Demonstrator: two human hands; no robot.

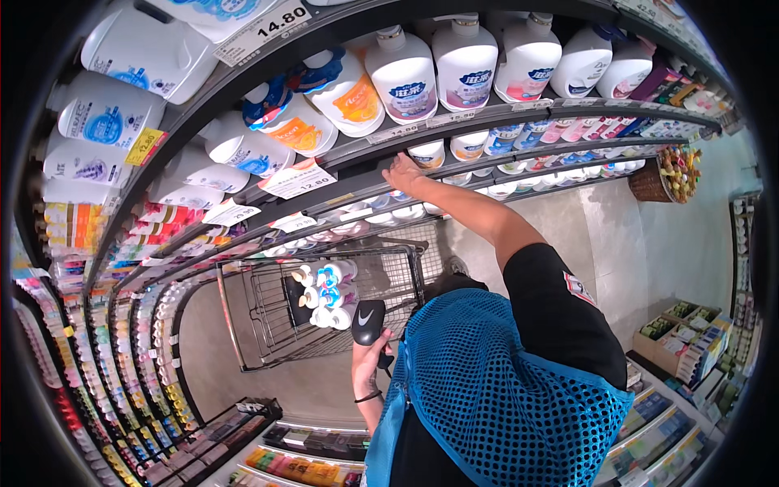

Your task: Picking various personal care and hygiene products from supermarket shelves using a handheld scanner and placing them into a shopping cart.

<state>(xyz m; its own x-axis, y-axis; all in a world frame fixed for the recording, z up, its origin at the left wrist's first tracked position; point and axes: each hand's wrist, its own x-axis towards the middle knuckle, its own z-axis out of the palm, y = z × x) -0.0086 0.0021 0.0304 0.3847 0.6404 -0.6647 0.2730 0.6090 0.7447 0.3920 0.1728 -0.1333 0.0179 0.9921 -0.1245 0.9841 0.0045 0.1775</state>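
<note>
My right hand (pixel 404 174) reaches to a lower shelf, just beside a white bottle (pixel 427 156) with an orange label. It holds nothing that I can see, and its fingers are partly spread. Down by the blue mesh vest (pixel 487 377), my left hand (pixel 367 360) is closed on a black rounded object (pixel 368 322) with a white swoosh mark. The object's kind is not clear. Beyond it, several white pump bottles (pixel 331 292) lie grouped in a wire shopping cart (pixel 261 310). Large white pump bottles (pixel 401 79) stand on the shelf above my right hand.
Black shelf edges (pixel 341 173) with price tags curve across the front and left. A wicker basket (pixel 651 181) of colourful items stands at the far right end. Cardboard trays of boxed goods (pixel 675 341) lie at the right, and low display shelves (pixel 310 438) behind the cart.
</note>
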